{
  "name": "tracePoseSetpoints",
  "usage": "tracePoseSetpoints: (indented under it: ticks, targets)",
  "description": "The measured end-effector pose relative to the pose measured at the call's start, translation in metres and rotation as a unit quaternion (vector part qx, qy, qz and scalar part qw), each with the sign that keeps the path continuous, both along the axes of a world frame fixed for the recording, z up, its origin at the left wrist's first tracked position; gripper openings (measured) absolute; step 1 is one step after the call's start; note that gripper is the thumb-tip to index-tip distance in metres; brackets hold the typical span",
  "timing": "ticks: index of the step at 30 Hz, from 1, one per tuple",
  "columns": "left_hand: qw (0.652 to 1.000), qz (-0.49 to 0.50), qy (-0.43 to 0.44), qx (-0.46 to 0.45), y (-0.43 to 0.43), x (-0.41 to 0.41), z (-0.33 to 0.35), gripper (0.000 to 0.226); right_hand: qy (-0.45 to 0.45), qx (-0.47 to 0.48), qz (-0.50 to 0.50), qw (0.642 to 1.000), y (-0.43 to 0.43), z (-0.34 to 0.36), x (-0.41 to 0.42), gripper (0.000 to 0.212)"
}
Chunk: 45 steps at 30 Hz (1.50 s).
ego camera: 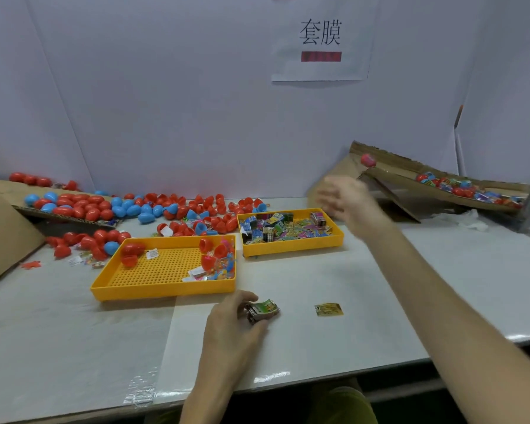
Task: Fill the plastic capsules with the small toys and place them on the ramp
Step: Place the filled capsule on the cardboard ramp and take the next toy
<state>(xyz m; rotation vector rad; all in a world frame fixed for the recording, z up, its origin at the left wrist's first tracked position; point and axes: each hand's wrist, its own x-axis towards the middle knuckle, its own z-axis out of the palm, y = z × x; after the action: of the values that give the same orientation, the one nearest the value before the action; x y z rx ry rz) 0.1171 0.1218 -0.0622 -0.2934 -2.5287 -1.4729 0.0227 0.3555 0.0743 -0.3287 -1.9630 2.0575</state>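
Now the right hand (346, 200) hangs just short of the cardboard ramp (393, 175) at the desk's (380, 286) right rear. It is motion-blurred, its fingers seemingly spread and holding nothing. A red capsule (368, 160) is at the ramp's upper end — whether it rests on the board or sits slightly above it I cannot tell. The step in hand looks like the drop onto the ramp. To do it well, let the capsule go low and centred in the channel, so it rolls down to the finished capsules (459, 188) bunched at the lower end rather than hopping the side wall. Near the front edge, the left hand (230, 325) has thumb and fingers curled round a small toy packet (262, 312), ready for the next fill. A gold packet (329, 309) lies loose just to its right. The near yellow tray (162, 290) holds a few red capsule halves, slips of paper and bright little toys, mostly along its right side. The far yellow tray (291, 247) is heaped with printed packets. Empty red and blue shells (178, 209) spread along the rear edge toward the left corner.
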Motion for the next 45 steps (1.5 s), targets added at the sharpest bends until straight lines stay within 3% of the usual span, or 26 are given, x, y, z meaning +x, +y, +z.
tracePoseSetpoints:
  ticks: [4,8,10,18,34,39,45]
  targets:
    - [1.0,0.006,-0.01,0.006,0.0,0.0,-0.001,0.037,-0.033,0.188,0.066,0.979,-0.037,-0.081,0.053,0.012]
    - [1.0,0.001,-0.013,0.021,-0.001,0.001,-0.001,0.034,-0.046,0.277,0.073,0.957,-0.07,-0.126,0.089,0.003]
    - [1.0,-0.002,-0.014,0.026,-0.001,0.001,-0.001,0.033,-0.039,0.308,0.06,0.949,-0.078,-0.132,0.095,0.01]
    - [0.999,-0.01,-0.022,0.039,-0.002,0.001,0.0,0.027,-0.016,0.295,0.063,0.953,-0.074,-0.135,0.098,0.019]
    - [0.999,-0.012,-0.021,0.044,-0.003,0.001,0.0,0.025,-0.009,0.306,0.077,0.949,-0.072,-0.137,0.095,0.02]
    - [0.999,-0.015,-0.019,0.04,-0.004,0.001,0.0,0.028,0.018,0.317,0.167,0.933,-0.071,-0.134,0.103,0.043]
    - [0.996,0.035,-0.019,0.077,-0.002,-0.001,-0.002,0.009,0.044,0.329,0.163,0.929,-0.071,-0.135,0.104,0.046]
